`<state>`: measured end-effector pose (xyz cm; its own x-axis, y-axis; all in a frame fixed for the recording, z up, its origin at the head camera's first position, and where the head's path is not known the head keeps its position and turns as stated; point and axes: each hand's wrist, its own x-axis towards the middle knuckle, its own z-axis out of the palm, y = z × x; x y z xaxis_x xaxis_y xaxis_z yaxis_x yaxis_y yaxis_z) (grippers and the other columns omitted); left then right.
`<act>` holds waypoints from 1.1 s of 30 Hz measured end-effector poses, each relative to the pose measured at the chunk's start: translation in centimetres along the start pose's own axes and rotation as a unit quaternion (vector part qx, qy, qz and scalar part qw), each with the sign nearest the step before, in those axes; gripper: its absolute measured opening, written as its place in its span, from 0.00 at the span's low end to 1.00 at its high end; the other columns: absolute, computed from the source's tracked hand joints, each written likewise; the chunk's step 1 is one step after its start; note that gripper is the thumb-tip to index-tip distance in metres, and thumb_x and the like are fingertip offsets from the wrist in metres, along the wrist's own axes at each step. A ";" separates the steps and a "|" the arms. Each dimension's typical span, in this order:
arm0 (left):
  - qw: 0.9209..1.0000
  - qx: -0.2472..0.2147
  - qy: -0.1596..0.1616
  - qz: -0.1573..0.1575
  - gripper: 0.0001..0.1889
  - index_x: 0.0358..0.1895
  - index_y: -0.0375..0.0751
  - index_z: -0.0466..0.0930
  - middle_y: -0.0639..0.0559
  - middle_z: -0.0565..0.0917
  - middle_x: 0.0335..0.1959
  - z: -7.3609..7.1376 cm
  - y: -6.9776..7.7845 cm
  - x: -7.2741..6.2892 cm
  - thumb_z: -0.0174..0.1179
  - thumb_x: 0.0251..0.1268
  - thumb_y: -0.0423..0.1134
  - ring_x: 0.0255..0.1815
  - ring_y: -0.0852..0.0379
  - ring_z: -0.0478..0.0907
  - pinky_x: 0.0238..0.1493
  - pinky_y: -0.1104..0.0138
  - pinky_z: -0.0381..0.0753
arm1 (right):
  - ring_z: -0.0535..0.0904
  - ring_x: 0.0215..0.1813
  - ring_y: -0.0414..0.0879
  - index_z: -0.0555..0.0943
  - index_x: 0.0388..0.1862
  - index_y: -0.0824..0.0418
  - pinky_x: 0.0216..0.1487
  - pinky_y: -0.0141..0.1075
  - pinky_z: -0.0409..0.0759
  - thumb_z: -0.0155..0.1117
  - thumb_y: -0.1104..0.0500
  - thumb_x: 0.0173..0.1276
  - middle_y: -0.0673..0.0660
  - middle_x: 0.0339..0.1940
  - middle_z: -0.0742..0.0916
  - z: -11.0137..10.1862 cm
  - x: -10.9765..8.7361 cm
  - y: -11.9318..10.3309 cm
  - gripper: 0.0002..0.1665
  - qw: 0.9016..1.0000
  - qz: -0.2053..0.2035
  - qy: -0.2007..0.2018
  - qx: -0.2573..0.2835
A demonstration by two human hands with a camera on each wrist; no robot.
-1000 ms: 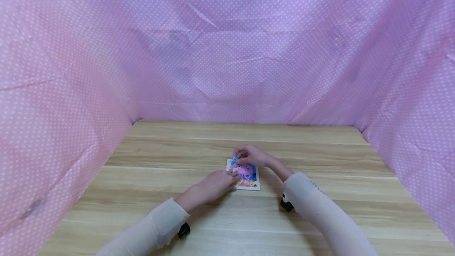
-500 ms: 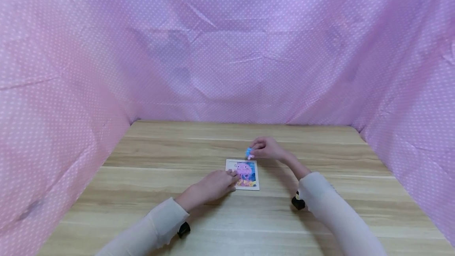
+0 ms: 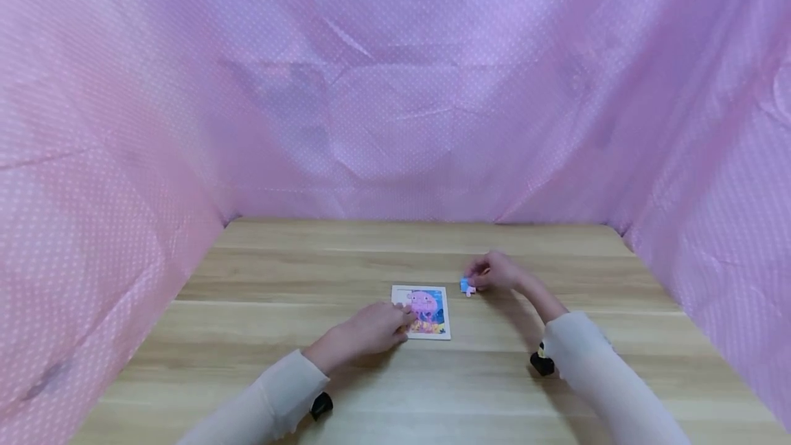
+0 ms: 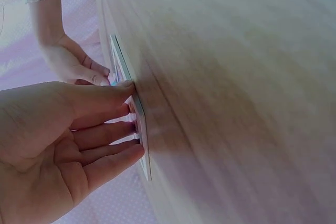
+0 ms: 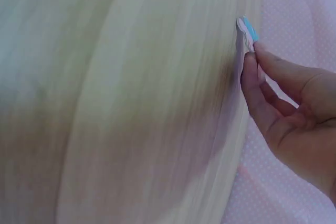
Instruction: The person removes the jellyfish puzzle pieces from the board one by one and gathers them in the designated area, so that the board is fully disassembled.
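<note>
In the head view, a small jigsaw puzzle board (image 3: pixel 400 292) with a pink jellyfish picture lies on the table. Its left part shows pale, bare backing. My left hand (image 3: pixel 377 327) rests its fingertips on the board's left side; in the left wrist view the thumb (image 4: pixel 125 84) lies at the board's edge. To the right of the board, my right hand (image 3: pixel 500 271) pinches a blue and pink jigsaw piece (image 3: pixel 466 285) between thumb and fingers. The right wrist view has this piece (image 5: pixel 251 29) low over the wood, partly covered by the fingertips.
The light wooden table (image 3: pixel 296 266) spreads around both hands. Pink dotted cloth (image 3: pixel 395 122) hangs behind it and along both sides. Black devices sit at the left wrist (image 3: pixel 321 405) and the right wrist (image 3: pixel 542 360).
My right hand has lifted the jigsaw piece off the board's upper left and carried it rightward, past the board. The left hand has stayed on the board.
</note>
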<state>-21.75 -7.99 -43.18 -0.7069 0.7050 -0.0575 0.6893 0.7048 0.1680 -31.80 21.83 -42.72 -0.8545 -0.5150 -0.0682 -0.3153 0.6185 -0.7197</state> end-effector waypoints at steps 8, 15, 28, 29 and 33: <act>1.000 0.008 0.006 0.009 0.20 0.63 0.42 0.81 0.45 0.79 0.65 0.4 0.0 -0.2 0.64 0.71 0.40 0.62 0.50 0.79 0.60 0.61 0.79 | 0.77 0.29 0.41 0.84 0.34 0.71 0.30 0.35 0.83 0.70 0.71 0.64 0.54 0.27 0.84 0.6 -0.2 -0.4 0.02 0.999 0.008 0.011 -0.042; 0.999 0.022 0.015 0.024 0.18 0.61 0.41 0.83 0.45 0.81 0.62 0.1 0.1 -0.1 0.65 0.70 0.40 0.54 0.55 0.83 0.52 0.65 0.82 | 0.79 0.25 0.40 0.85 0.30 0.72 0.27 0.32 0.81 0.71 0.73 0.60 0.56 0.24 0.86 0.6 -0.2 -0.3 0.02 0.999 -0.006 0.021 -0.041; 0.999 0.026 0.007 0.018 0.19 0.62 0.42 0.82 0.45 0.79 0.64 0.0 0.0 -0.1 0.64 0.71 0.40 0.61 0.50 0.79 0.59 0.61 0.79 | 0.80 0.33 0.42 0.86 0.41 0.68 0.36 0.34 0.80 0.66 0.65 0.70 0.55 0.34 0.88 1.8 1.2 -2.8 0.06 0.998 -0.026 0.027 -0.047; 1.000 0.023 0.006 0.016 0.19 0.63 0.42 0.82 0.45 0.79 0.64 0.0 0.0 -0.1 0.64 0.71 0.40 0.61 0.50 0.79 0.59 0.61 0.79 | 0.80 0.35 0.42 0.86 0.41 0.68 0.37 0.34 0.80 0.66 0.64 0.70 0.55 0.36 0.89 2.1 1.4 -3.1 0.07 0.998 -0.039 0.024 -0.048; 1.000 0.020 0.003 0.012 0.20 0.63 0.43 0.81 0.46 0.79 0.65 0.0 0.0 -0.1 0.64 0.71 0.40 0.61 0.50 0.79 0.59 0.61 0.80 | 0.81 0.37 0.42 0.86 0.44 0.68 0.38 0.34 0.81 0.66 0.64 0.71 0.56 0.39 0.89 3.0 2.0 -4.4 0.08 0.998 -0.063 0.004 -0.030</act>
<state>-21.68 -8.08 -43.17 -0.6906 0.7217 -0.0482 0.7120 0.6900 0.1299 -30.90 16.29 -41.81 -0.8089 -0.5873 0.0259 -0.4452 0.5832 -0.6795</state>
